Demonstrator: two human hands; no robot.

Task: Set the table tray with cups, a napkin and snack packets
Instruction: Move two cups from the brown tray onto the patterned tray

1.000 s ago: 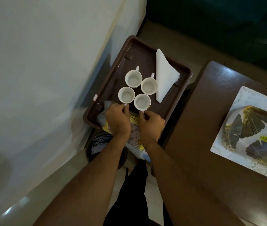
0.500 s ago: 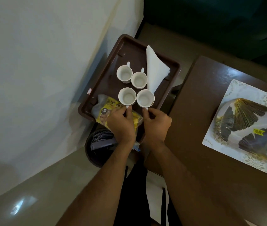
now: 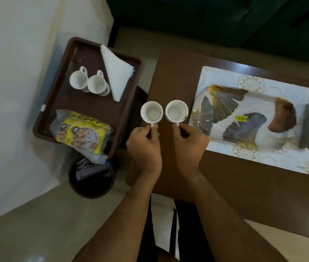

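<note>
My left hand (image 3: pixel 144 146) pinches the handle of a white cup (image 3: pixel 151 114), held in the air between the brown tray (image 3: pixel 55 103) and the dark table. My right hand (image 3: pixel 188 143) grips the handle of a second white cup (image 3: pixel 176 111) over the table's left edge (image 3: pixel 170 82). Two more white cups (image 3: pixel 78 80) (image 3: pixel 97 84) stand on the brown tray beside a folded white napkin (image 3: pixel 116 72). A yellow snack packet (image 3: pixel 81 132) lies on the tray's near end, overhanging its rim. To the right lies a white patterned tray (image 3: pixel 259 159) with grey and gold leaf shapes.
A dark round bin (image 3: pixel 91 180) with wrappers stands on the floor below the brown tray. A white wall runs along the left. A dark green sofa fills the top. A yellow price sticker (image 3: pixel 241 118) sits on the patterned tray.
Both hands have lifted the two near cups off the brown tray and carried them right, toward the dark table. The view has swung right with them.
</note>
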